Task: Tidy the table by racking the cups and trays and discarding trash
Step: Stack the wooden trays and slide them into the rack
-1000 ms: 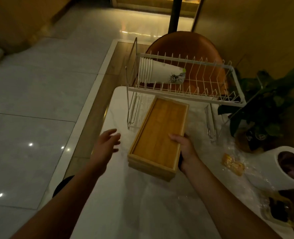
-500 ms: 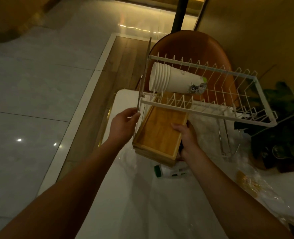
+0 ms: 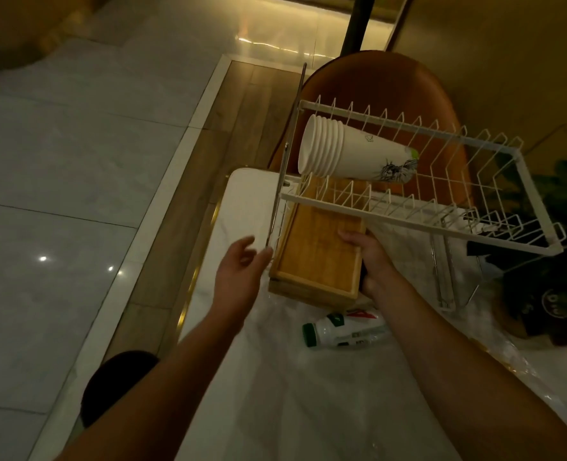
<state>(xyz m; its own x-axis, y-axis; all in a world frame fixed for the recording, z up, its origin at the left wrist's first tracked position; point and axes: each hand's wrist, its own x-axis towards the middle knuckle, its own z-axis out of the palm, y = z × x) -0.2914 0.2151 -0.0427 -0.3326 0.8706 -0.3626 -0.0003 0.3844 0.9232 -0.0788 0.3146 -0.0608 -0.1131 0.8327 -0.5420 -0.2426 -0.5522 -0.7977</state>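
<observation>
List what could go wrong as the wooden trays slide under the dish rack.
1. The right hand alone grips the stacked wooden trays; the left hand is open beside the rack's metal leg, so the stack could tip or catch that leg.
2. A nudge to the dish rack might roll the stacked paper cups lying on the top tier.
3. The bottle lying near the right forearm could get knocked.

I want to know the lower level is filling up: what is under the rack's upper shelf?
Under the upper shelf, the wooden trays are partly slid in, held by the right hand. Their far end is covered by the shelf wires and stacked cups.
</observation>
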